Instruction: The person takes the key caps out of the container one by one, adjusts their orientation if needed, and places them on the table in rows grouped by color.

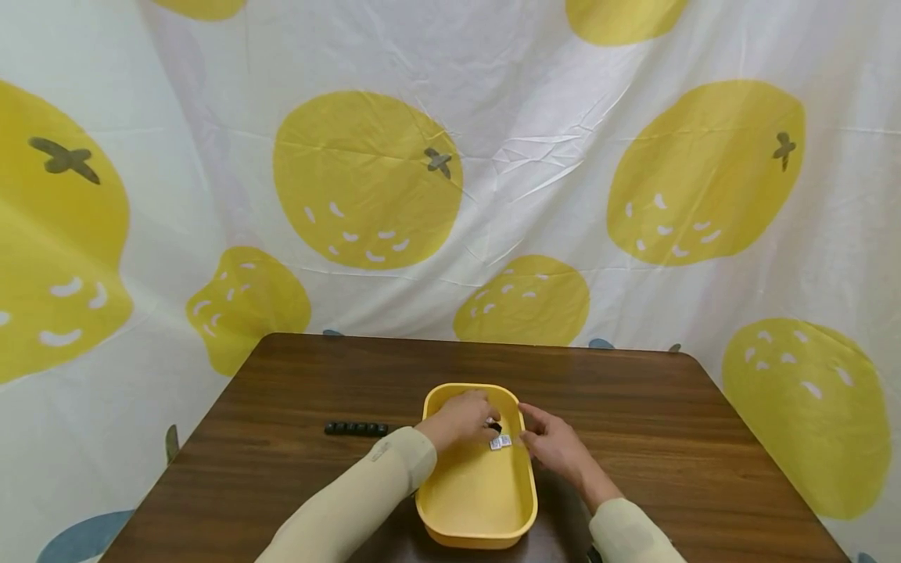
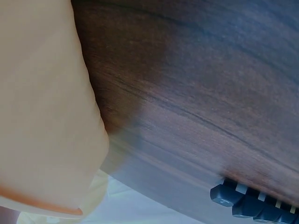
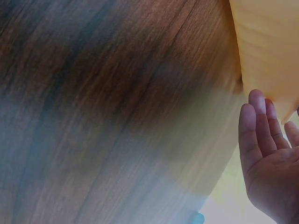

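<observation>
A yellow bin with rounded corners sits on the table in the head view. My left hand reaches over its left rim, fingers down inside near the far end. A small black piece shows between thumb and fingers; I cannot tell whether they grip it. Just below the fingertips lie small white pieces with dark print. Outside the right wall is my right hand, its fingers extended and fingertips at the rim. The right wrist view shows this hand with straight fingers against the bin's wall.
Left of the bin, several black keycaps stand in a straight row on the dark wooden table. The left wrist view shows part of that row of keycaps. Behind the table hangs a white curtain with yellow fruit prints.
</observation>
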A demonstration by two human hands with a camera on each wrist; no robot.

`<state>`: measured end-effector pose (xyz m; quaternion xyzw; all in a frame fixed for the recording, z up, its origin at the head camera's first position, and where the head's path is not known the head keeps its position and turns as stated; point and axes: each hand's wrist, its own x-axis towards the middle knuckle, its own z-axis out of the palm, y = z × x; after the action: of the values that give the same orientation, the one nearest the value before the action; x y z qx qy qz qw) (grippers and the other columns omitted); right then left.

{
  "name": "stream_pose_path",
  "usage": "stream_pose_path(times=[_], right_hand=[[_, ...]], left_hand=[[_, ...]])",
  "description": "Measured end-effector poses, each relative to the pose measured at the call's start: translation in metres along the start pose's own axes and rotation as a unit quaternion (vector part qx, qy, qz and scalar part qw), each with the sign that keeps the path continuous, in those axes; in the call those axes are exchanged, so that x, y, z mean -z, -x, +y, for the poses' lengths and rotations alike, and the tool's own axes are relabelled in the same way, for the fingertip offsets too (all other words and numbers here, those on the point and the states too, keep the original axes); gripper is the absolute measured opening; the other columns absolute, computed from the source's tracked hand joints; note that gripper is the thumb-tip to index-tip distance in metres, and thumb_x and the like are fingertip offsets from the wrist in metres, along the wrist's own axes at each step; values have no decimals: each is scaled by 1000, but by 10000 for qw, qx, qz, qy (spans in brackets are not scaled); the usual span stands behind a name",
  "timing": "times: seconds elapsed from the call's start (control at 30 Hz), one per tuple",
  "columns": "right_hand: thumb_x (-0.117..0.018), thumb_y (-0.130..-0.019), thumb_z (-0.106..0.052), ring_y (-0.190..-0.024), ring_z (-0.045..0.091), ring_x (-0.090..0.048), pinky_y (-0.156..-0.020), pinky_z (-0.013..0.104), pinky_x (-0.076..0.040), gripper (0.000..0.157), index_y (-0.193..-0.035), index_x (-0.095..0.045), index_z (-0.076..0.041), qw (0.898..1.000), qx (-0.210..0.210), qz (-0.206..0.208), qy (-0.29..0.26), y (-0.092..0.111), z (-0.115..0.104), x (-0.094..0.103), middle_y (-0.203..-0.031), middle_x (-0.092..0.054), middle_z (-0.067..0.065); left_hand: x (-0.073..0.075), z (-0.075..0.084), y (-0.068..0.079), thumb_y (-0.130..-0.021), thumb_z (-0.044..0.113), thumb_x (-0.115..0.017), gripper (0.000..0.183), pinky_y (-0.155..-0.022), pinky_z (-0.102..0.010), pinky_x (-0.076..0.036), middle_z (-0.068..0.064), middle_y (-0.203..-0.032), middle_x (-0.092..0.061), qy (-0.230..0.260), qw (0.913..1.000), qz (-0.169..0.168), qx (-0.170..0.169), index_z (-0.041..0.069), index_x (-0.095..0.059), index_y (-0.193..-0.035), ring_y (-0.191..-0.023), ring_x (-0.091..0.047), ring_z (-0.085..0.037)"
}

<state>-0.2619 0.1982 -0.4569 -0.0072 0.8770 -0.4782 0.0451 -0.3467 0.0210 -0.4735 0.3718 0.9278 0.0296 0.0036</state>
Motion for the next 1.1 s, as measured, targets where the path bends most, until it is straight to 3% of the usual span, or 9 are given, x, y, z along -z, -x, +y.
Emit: stream_pose_path(times=[0.27, 0.6, 0.93, 1.1], right_hand=[[-57, -95, -6, -68, 22, -58, -56, 36, -48, 51, -146, -49, -5, 10000, -25, -6, 26, 0, 0, 0, -93, -65, 13], [-57, -96, -6, -68, 22, -59, -55, 35, -47, 51, -146, -49, -5, 10000, 3, -6, 59, -1, 1, 0, -91, -63, 12], [-57, -95, -6, -68, 22, -57, -54, 33, -46, 51, -145, -48, -4, 10000, 10, 8, 52, -1, 0, 0, -91, -63, 13], [-58, -95, -6, -69, 23, -58, -54, 33, -46, 51, -145, -48, -4, 10000, 49, 52, 29, -1, 0, 0, -91, -63, 13]], left_hand=[[0, 0, 1, -89, 33, -72, 21, -67, -23, -43, 3, -90, -55, -80, 9999, 86, -112, 22, -77, -106, -79, -51, -10], [0, -1, 1, -84, 30, -75, 26, -65, -24, -43, 3, -91, -53, -34, 9999, 12, -143, 24, -76, -110, -80, -50, -11], [-1, -3, 3, -84, 27, -76, 10, -66, -21, -41, 6, -84, -49, 91, 9997, 152, -166, 19, -76, -91, -76, -47, -7], [1, -6, 3, -85, 19, -75, 8, -65, -20, -43, 6, -79, -55, 499, 9979, 293, -301, 11, -76, -86, -69, -48, -7]])
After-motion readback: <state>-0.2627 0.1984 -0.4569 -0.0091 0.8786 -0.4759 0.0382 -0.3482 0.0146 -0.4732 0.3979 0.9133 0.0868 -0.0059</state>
